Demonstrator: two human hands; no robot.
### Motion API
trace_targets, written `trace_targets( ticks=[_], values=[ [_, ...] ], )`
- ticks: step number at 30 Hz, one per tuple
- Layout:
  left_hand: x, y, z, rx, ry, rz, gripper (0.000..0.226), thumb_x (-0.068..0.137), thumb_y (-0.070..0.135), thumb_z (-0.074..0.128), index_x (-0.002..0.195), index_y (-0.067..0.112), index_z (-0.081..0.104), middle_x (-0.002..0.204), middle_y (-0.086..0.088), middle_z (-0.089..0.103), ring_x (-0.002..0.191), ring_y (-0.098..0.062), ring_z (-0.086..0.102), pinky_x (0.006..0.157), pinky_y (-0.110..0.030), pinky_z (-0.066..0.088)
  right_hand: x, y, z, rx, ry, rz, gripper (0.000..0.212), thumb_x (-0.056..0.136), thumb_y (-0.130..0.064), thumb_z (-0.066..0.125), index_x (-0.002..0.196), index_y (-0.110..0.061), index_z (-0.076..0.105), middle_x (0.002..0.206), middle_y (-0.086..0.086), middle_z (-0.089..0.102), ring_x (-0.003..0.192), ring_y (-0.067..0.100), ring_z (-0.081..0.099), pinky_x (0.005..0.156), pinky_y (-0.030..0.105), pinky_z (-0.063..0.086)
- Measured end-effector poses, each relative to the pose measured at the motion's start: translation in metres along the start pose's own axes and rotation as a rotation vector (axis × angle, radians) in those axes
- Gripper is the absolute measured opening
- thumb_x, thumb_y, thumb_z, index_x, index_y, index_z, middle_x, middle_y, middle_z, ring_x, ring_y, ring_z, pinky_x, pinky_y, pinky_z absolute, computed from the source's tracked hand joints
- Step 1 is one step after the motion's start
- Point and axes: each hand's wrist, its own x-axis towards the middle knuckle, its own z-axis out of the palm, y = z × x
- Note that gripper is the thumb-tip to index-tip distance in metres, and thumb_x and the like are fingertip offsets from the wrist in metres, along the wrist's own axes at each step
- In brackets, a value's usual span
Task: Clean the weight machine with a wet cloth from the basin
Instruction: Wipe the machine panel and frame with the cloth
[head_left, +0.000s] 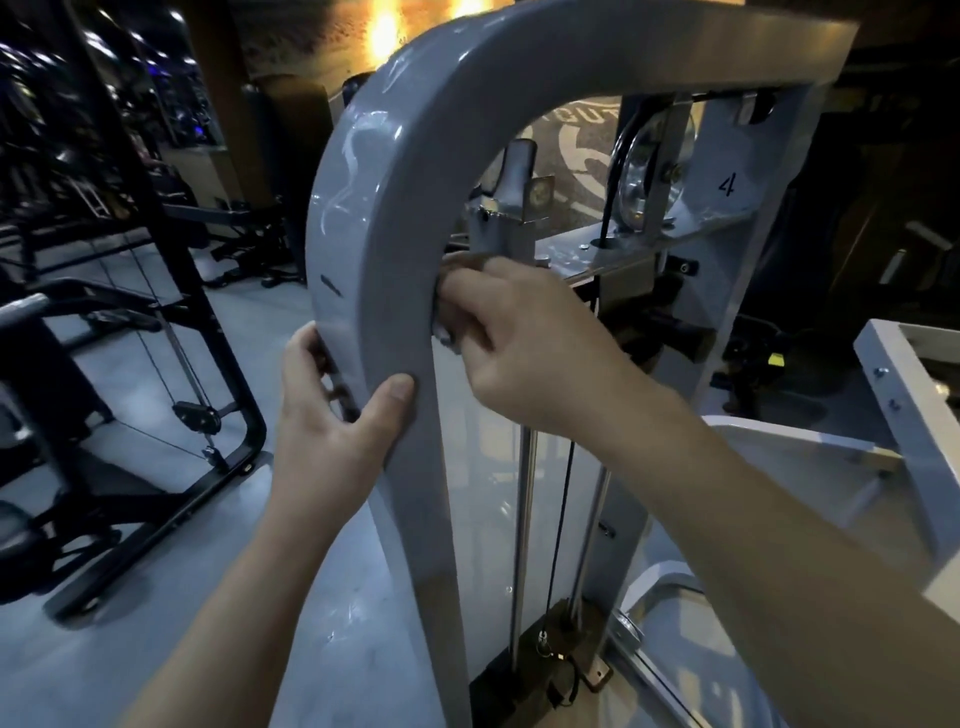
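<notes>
Weight machine (374, 249) is standing on the pale grey floor (156, 597) directly in front of the person. Its nearest part is a broad grey painted post that is curving over at the top into an arch. The paint is shining and catching streaks of light along the curve, and a small dark mark is showing on the post's left face.

The left hand (332, 415) is gripping this post from the left side, with the thumb lying flat on the front face and the fingers curling round the far edge. Just above and to the right, the right hand (524, 348) is clutching a bunched cloth (445, 332) and pressing it against the inner edge of the arch. Only a pale scrap of it is peeking out under the fingers.

Behind the post, two bright guide rods (524, 519) and a thin black cable (563, 499) are running down to the base. Higher up and further in, a shiny pulley (649, 171) is sitting between grey plates, with a black figure 4 painted just to its right. A white frame (906, 415) is jutting in at the right edge.

Further off on the left, a black machine (218, 374) with its own cables is standing on the same floor. Warm lights are glowing at the back of the dim room.
</notes>
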Motion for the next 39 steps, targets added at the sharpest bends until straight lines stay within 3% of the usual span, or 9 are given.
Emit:
trace_targets(
  ticks=[5,9,12,15,20,27,32,36,39],
  values=[
    [0.001,-0.002,-0.01,0.099,-0.056,-0.015,0.076,0.073,0.069,0.061,0.14,0.039,0.041,0.134,0.016,0.054,0.111,0.009,0.057,0.079,-0.003,0.046,-0.03,0.032,-0.013,-0.066,0.07,-0.025,0.041,0.095,-0.013,0.047,0.132,-0.022,0.065,0.131,-0.004,0.063,0.107,0.028,0.067,0.074,0.044,0.058],
    [-0.013,0.006,-0.004,0.226,0.122,0.052,0.075,0.078,0.063,0.066,0.138,0.03,0.034,0.137,0.008,0.04,0.125,-0.007,0.049,0.1,-0.031,0.05,-0.039,0.024,0.0,-0.233,0.147,-0.046,0.045,0.092,-0.009,0.047,0.133,-0.014,0.064,0.132,0.007,0.063,0.102,0.034,0.065,0.06,0.043,0.058],
    [-0.021,0.022,0.003,0.402,0.282,0.304,0.066,0.08,0.038,0.075,0.129,0.01,0.041,0.129,-0.002,0.036,0.121,-0.029,0.047,0.099,-0.045,0.047,-0.045,0.022,0.012,-0.237,0.146,-0.099,0.043,0.101,-0.01,0.048,0.142,-0.015,0.059,0.146,0.007,0.056,0.103,0.033,0.068,0.063,0.042,0.06],
    [-0.024,0.043,0.012,0.5,0.325,0.563,0.037,0.08,0.015,0.071,0.11,0.0,0.054,0.115,-0.011,0.044,0.112,-0.033,0.045,0.094,-0.039,0.041,-0.055,0.042,0.005,-0.25,0.202,-0.067,0.041,0.103,-0.01,0.047,0.141,-0.018,0.062,0.149,0.002,0.057,0.095,0.029,0.072,0.061,0.038,0.059],
    [-0.03,0.068,0.05,0.481,0.091,0.752,0.01,0.082,0.003,0.063,0.092,0.001,0.066,0.108,-0.012,0.055,0.111,-0.024,0.046,0.095,-0.031,0.04,-0.063,0.074,-0.015,-0.351,0.136,0.075,0.047,0.096,-0.018,0.045,0.141,-0.023,0.06,0.149,-0.005,0.056,0.107,0.027,0.071,0.059,0.039,0.059],
    [-0.021,0.074,0.086,0.771,-0.104,0.525,0.045,0.081,0.018,0.059,0.123,0.002,0.059,0.132,-0.015,0.051,0.13,-0.035,0.043,0.114,-0.044,0.037,-0.041,0.093,-0.057,-0.189,0.252,0.145,0.039,0.098,-0.009,0.054,0.137,-0.013,0.061,0.134,0.004,0.066,0.122,0.023,0.062,0.093,0.033,0.054],
    [-0.014,0.064,0.097,0.982,-0.092,0.454,0.068,0.08,0.031,0.049,0.14,-0.002,0.051,0.138,-0.02,0.05,0.129,-0.038,0.043,0.113,-0.048,0.028,0.028,0.09,-0.074,-0.057,-0.073,0.257,0.022,0.101,-0.012,0.053,0.106,-0.025,0.07,0.08,-0.014,0.063,0.079,0.012,0.062,0.069,0.018,0.047],
    [-0.008,0.054,0.099,1.076,-0.075,0.508,0.074,0.075,0.033,0.06,0.14,-0.002,0.05,0.135,-0.019,0.05,0.124,-0.037,0.04,0.109,-0.047,0.025,0.07,0.08,-0.07,-0.225,-0.498,0.349,0.022,0.104,-0.016,0.05,0.089,-0.026,0.063,0.078,-0.01,0.052,0.071,0.015,0.052,0.046,0.02,0.032],
    [-0.006,0.05,0.098,1.08,-0.068,0.536,0.077,0.074,0.032,0.068,0.141,-0.002,0.051,0.135,-0.019,0.05,0.125,-0.035,0.039,0.111,-0.046,0.023,0.077,0.091,-0.069,-0.218,-0.547,0.378,0.034,0.103,-0.018,0.056,0.075,-0.036,0.063,0.062,-0.02,0.052,0.061,-0.003,0.047,0.044,0.005,0.032]
  ],
)
